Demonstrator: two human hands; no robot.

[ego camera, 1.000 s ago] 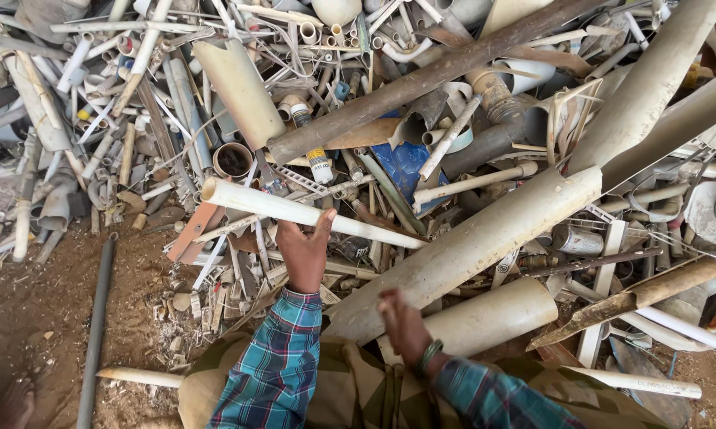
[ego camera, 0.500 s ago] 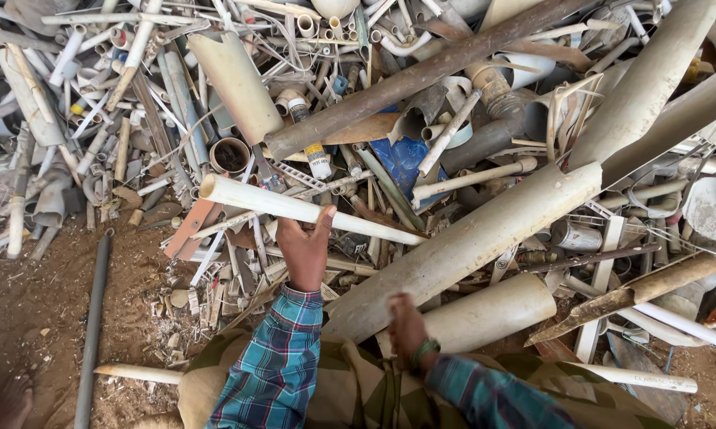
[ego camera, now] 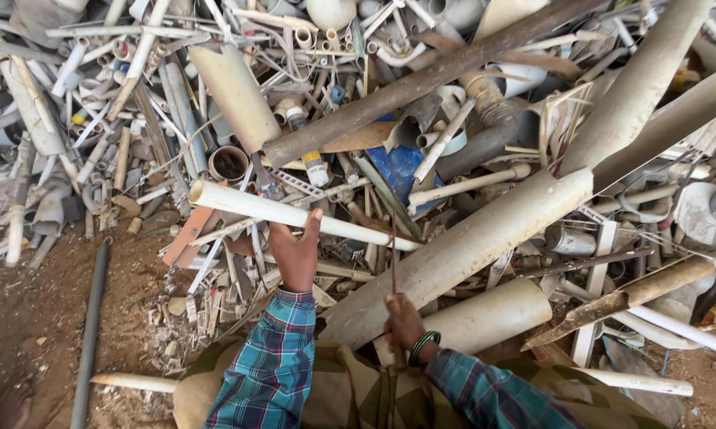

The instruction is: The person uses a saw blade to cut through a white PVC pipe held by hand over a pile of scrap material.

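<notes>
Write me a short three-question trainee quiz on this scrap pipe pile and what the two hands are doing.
1. True or false: the left hand grips a cream plastic pipe.
2. What does the right hand hold? A) a thin reddish rod B) a hammer C) a blue sheet
3. What is worn on the right wrist?

Key: 1 true. 2 A. 3 dark and green bangles, just above the plaid sleeve.

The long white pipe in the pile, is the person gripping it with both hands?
No, only the left hand holds the white pipe; the right hand is lower down.
</notes>
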